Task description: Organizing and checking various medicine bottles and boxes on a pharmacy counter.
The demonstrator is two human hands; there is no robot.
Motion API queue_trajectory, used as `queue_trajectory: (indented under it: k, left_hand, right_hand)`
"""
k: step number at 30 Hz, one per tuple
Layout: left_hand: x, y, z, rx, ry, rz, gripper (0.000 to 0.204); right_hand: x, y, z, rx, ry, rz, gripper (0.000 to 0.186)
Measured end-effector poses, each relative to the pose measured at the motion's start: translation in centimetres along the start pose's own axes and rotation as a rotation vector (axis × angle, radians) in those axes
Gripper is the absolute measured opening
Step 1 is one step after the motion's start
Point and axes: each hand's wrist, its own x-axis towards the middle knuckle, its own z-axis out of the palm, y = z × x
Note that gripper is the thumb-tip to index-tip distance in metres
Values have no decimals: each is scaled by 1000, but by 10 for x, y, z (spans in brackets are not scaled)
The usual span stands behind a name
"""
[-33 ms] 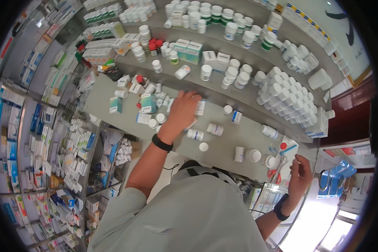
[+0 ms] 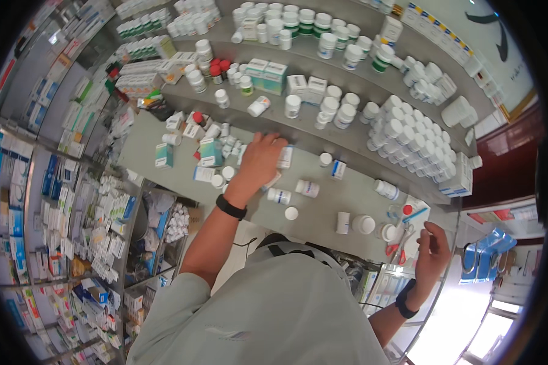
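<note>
My left hand (image 2: pixel 259 161) reaches over the counter, back up and fingers bent downward. Its fingertips are hidden, and what they hold, if anything, does not show. A white box (image 2: pixel 285 157) sticks out beside its fingers. Left of it are small white bottles (image 2: pixel 229 173), a teal-and-white box (image 2: pixel 210 152) and a heap of small white packs (image 2: pixel 232 146). Two white bottles, one lying (image 2: pixel 279 196) and one tilted (image 2: pixel 307 188), rest closer to me. At the right, my right hand (image 2: pixel 432 244) hangs with loosely bent fingers apart, holding nothing, near red-handled scissors (image 2: pixel 396 250).
Stepped shelves (image 2: pixel 298 125) carry many bottles and boxes behind the counter (image 2: pixel 256 210). Stacked white bottles (image 2: pixel 408 134) stand at the back right. More white bottles (image 2: pixel 363 224) sit at the front right. Crowded medicine shelving (image 2: pixel 61 201) lines the left side.
The whole view has shifted slightly, so the counter and shelves sit a little further left. Both hands keep nearly the same pose, and nothing has visibly been picked up or let go.
</note>
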Motion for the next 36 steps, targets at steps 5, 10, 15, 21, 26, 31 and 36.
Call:
queue_trajectory:
  k: [5,10,15,21,26,31,36]
  left_hand:
    - [10,-5,5,40,-150,6,53]
    - [18,25,-16,-90,-44,-11,52]
    - [41,63,-11,-1042,-108,-256,39]
    - [79,111,27,-988,-133,-346,33]
    - [93,111,38,-927,-160,-388,34]
    - [97,127,22,-979,-161,-461,32]
    - [87,130,33,-594,96,1,34]
  right_hand:
    - [-5,-1,-2,30,17,-68,15]
    - [-9,4,-7,-4,32,-9,14]
    - [-12,2,-2,42,-13,11,14]
    - [-10,-10,6,37,-57,-14,15]
    - [-10,-2,2,56,-62,-64,16]
    - [-8,11,0,79,-58,-50,16]
    - [-1,4,-1,91,-99,6,16]
